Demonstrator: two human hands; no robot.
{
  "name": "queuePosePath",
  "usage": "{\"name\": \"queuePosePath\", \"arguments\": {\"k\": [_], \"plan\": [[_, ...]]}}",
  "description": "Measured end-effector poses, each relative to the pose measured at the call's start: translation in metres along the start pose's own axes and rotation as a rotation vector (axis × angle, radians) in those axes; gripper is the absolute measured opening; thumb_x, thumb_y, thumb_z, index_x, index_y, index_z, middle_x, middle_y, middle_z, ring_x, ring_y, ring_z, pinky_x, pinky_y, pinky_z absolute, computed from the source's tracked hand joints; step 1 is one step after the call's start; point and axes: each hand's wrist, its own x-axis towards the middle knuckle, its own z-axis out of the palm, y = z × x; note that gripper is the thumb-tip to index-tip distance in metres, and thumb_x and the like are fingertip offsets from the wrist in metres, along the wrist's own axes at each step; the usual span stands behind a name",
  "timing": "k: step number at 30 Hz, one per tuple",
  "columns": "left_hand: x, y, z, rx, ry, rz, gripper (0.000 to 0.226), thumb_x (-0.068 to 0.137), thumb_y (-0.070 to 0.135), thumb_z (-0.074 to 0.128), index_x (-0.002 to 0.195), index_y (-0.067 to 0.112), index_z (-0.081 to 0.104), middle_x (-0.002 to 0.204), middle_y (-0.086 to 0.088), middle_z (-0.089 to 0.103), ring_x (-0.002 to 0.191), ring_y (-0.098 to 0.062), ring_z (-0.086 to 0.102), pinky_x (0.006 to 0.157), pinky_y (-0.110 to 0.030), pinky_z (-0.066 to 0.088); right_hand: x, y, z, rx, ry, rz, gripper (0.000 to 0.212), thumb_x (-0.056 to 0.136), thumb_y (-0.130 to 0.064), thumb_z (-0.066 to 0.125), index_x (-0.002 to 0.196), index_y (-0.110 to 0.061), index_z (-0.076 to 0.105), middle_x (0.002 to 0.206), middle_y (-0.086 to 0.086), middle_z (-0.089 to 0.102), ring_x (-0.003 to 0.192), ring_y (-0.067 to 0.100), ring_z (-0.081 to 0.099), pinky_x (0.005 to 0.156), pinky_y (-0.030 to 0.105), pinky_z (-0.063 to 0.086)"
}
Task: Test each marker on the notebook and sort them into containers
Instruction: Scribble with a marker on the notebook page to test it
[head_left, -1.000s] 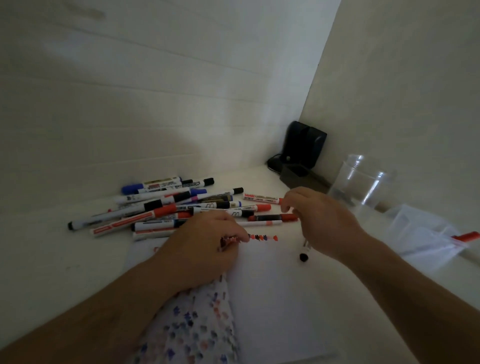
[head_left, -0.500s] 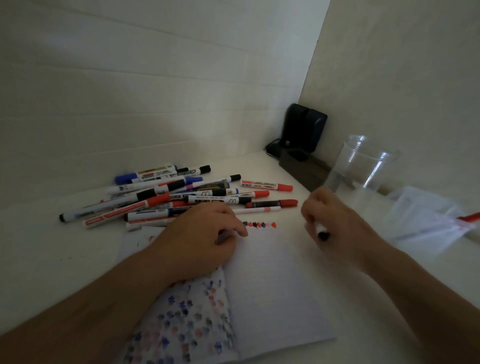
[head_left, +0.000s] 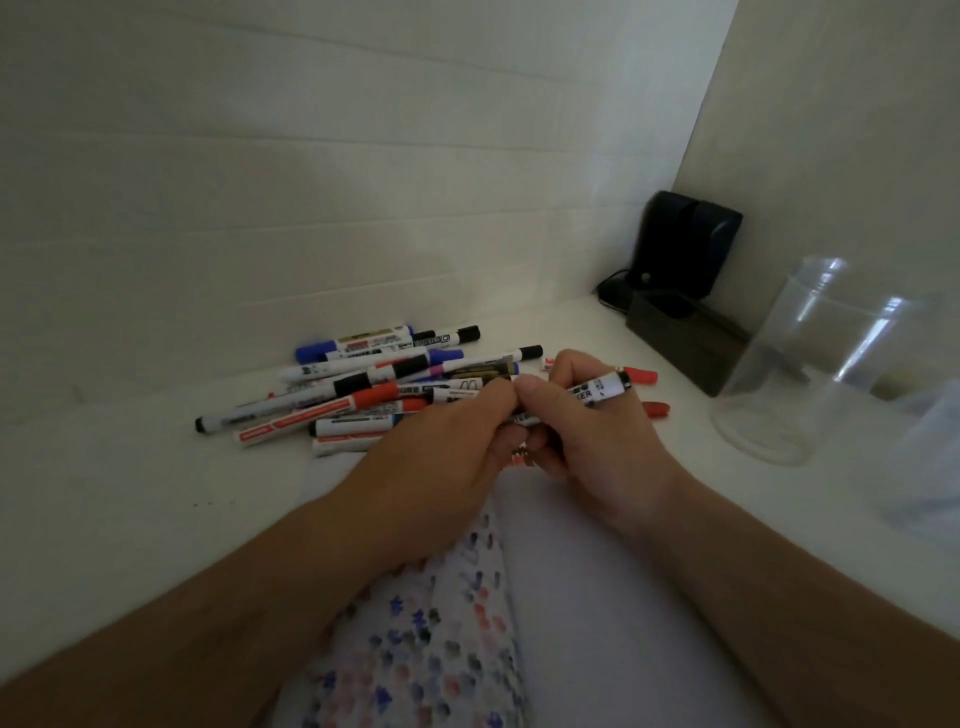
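Observation:
My right hand (head_left: 576, 441) grips a white marker (head_left: 597, 393) with black print and a black band at its far end. My left hand (head_left: 447, 452) meets it at the marker's near end, thumbs side by side; that end is hidden by the fingers. Both hands hover over the top edge of the open notebook (head_left: 597, 597), whose left page carries many red, blue and black dots. A pile of several markers (head_left: 363, 395) with red, blue and black caps lies on the table behind my left hand.
A clear plastic cup (head_left: 810, 364) stands at the right. Beside it lies a clear plastic bag (head_left: 930, 457). A black device on a dark box (head_left: 685, 291) sits in the back corner. Walls close in behind and to the right.
My right hand came back from beside the cup to the middle with the marker. My left hand lifted off the notebook and joined it at the marker's end.

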Motion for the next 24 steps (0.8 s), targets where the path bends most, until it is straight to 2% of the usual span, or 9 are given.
{"name": "queuePosePath", "arguments": {"k": [3,7,8,10,12,13,15,18,24], "plan": [[0.001,0.002,-0.007,-0.035,-0.064,-0.017,0.02,0.102,0.048,0.039,0.121,0.051,0.042,0.075,0.015,0.061,0.072,-0.003,0.059,0.058,-0.018,0.044,-0.003,-0.002,-0.007,-0.027,-0.032,-0.013,0.032,0.101,-0.013,0.063,0.072,-0.013,0.05,0.064,0.023,0.056,0.047,0.022,0.047,0.043,0.027,0.038],[0.0,-0.003,-0.017,-0.115,-0.149,-0.192,0.053,0.085,0.076,0.036,0.134,0.056,0.033,0.076,0.005,0.062,0.066,-0.011,0.059,0.062,-0.037,0.053,-0.004,-0.019,-0.033,0.051,0.004,0.04,0.022,0.097,-0.012,0.061,0.076,-0.017,0.06,0.063,0.015,0.056,0.045,0.022,0.045,0.041,0.021,0.032],[-0.001,-0.005,-0.018,-0.061,-0.145,-0.21,0.052,0.083,0.079,0.038,0.13,0.056,0.036,0.075,0.005,0.06,0.066,-0.01,0.058,0.059,-0.038,0.052,-0.004,-0.023,-0.042,0.061,0.007,0.058,0.019,0.097,-0.012,0.059,0.08,-0.017,0.065,0.064,0.014,0.057,0.046,0.022,0.047,0.041,0.022,0.032],[-0.004,-0.004,-0.018,0.149,-0.132,-0.17,0.049,0.081,0.08,0.044,0.121,0.052,0.049,0.072,0.015,0.056,0.066,-0.001,0.054,0.053,-0.024,0.04,-0.003,-0.025,-0.055,-0.011,-0.002,0.104,0.018,0.098,-0.013,0.058,0.085,-0.014,0.071,0.068,0.015,0.06,0.051,0.024,0.051,0.044,0.024,0.035],[-0.005,0.0,-0.014,0.277,-0.176,-0.165,0.052,0.078,0.084,0.043,0.119,0.054,0.055,0.082,0.025,0.054,0.075,0.007,0.05,0.062,-0.02,0.041,-0.003,-0.021,-0.056,-0.135,-0.007,0.151,0.017,0.096,-0.01,0.067,0.079,-0.01,0.069,0.072,0.022,0.062,0.056,0.025,0.053,0.045,0.027,0.038],[-0.005,0.002,-0.01,0.297,-0.211,-0.192,0.057,0.076,0.088,0.04,0.122,0.058,0.053,0.09,0.026,0.054,0.081,0.007,0.05,0.068,-0.023,0.046,-0.004,-0.017,-0.053,-0.209,-0.003,0.153,0.018,0.092,-0.006,0.071,0.076,-0.01,0.067,0.073,0.022,0.063,0.056,0.024,0.052,0.046,0.028,0.038],[-0.004,0.005,-0.005,0.315,-0.256,-0.247,0.066,0.069,0.094,0.034,0.126,0.063,0.046,0.1,0.026,0.051,0.091,0.004,0.05,0.077,-0.029,0.052,-0.004,-0.011,-0.046,-0.383,0.021,0.118,0.021,0.086,-0.004,0.076,0.072,-0.012,0.063,0.069,0.011,0.064,0.056,0.018,0.053,0.05,0.029,0.041],[0.0,0.008,-0.005,0.326,-0.287,-0.289,0.069,0.063,0.096,0.034,0.124,0.066,0.047,0.098,0.025,0.049,0.093,0.001,0.05,0.079,-0.032,0.053,-0.004,-0.006,-0.04,-0.515,0.029,0.104,0.019,0.084,-0.003,0.072,0.072,-0.013,0.062,0.062,-0.002,0.062,0.055,0.011,0.055,0.051,0.027,0.046],[0.003,0.005,-0.005,0.345,-0.311,-0.305,0.074,0.059,0.098,0.032,0.124,0.066,0.047,0.102,0.025,0.051,0.094,0.0,0.052,0.079,-0.033,0.055,-0.004,-0.002,-0.035,-0.535,0.056,0.162,0.023,0.081,-0.002,0.07,0.064,-0.013,0.059,0.059,0.007,0.065,0.051,0.016,0.057,0.047,0.023,0.045]]}}
